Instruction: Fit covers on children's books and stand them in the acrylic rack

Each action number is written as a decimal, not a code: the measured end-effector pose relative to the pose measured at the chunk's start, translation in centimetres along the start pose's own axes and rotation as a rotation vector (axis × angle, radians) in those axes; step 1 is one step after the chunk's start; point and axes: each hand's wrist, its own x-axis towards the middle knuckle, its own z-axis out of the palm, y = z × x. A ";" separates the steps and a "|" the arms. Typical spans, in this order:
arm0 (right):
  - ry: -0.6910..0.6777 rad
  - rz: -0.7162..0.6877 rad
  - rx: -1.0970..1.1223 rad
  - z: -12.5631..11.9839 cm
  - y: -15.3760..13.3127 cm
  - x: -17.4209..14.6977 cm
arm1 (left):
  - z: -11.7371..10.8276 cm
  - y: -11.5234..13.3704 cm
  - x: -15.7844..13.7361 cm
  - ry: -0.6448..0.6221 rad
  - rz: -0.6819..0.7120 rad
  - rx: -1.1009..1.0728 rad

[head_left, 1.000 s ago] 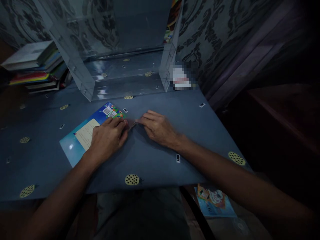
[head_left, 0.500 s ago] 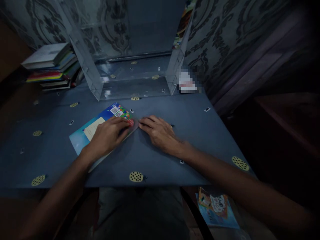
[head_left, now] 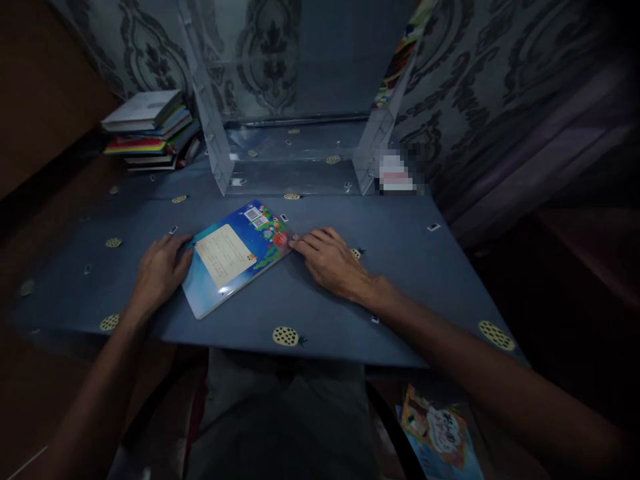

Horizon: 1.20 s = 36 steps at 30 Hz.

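A thin book lies on the table at a slant. Its blue cover has a cream text panel, a barcode and colourful sea pictures. At the book's right corner, my right hand has its fingers together, with the fingertips gripping the corner. My left hand rests on the tabletop by the left edge, thumb and forefinger apart and their tips touching that edge. The undersides of both hands are hidden.
A clear plastic rack stands behind the book. Stacked books sit at the back left, and a blurred white item is right of the rack. Below the front edge of the patterned table, a colourful packet or booklet lies low on the right.
My left hand has moved off the top of the book to its left edge, uncovering the text panel. My right hand stays at the right corner. The view has shifted somewhat.
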 end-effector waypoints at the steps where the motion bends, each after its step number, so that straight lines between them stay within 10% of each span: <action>1: 0.017 -0.002 0.007 0.0 -0.1 -0.1 | -0.2 0.4 -0.3 0.004 0.004 0.015; 17: 0.039 -0.093 0.085 -2.3 -6.8 -7.3 | -4.3 1.1 -9.4 -0.183 0.017 -0.075; 36: 0.315 0.142 -0.021 0.1 -13.5 -7.6 | -2.2 0.0 -13.0 0.091 -0.165 -0.647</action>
